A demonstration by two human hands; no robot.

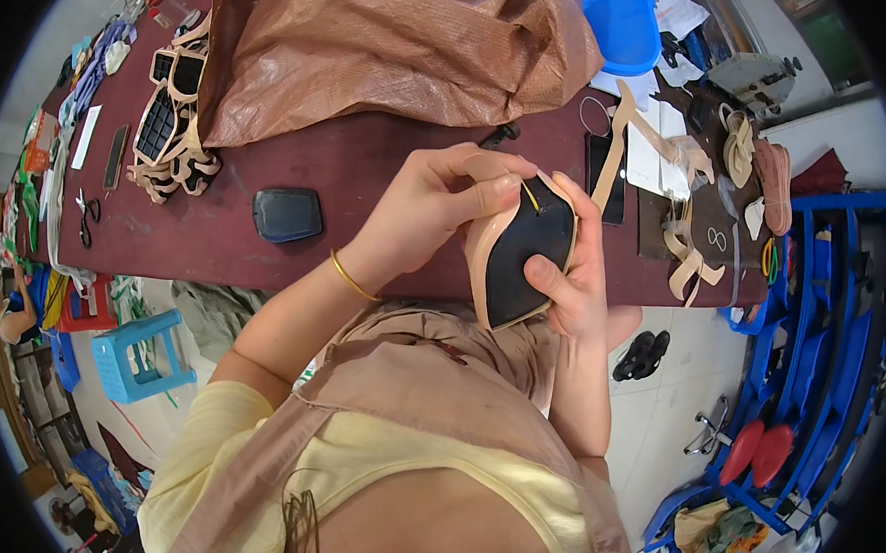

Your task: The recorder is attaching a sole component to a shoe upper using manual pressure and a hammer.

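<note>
My left hand (435, 201) pinches the upper edge of a tan-edged black piece (523, 246), beside a yellow strip (531, 196). My right hand (583, 289) clamps its right side, thumb on the black face, at the near edge of the maroon worktop (264, 162).

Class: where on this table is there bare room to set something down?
Bare tabletop shows between the brown sack, dark block and left hand, and between that block and the scissors. Crowded: far left; right end, with straps and papers.

No lettering we can read
We find no legible label or sign; any print on the white papers (655, 152) on the table (387, 198) is too small.
</note>
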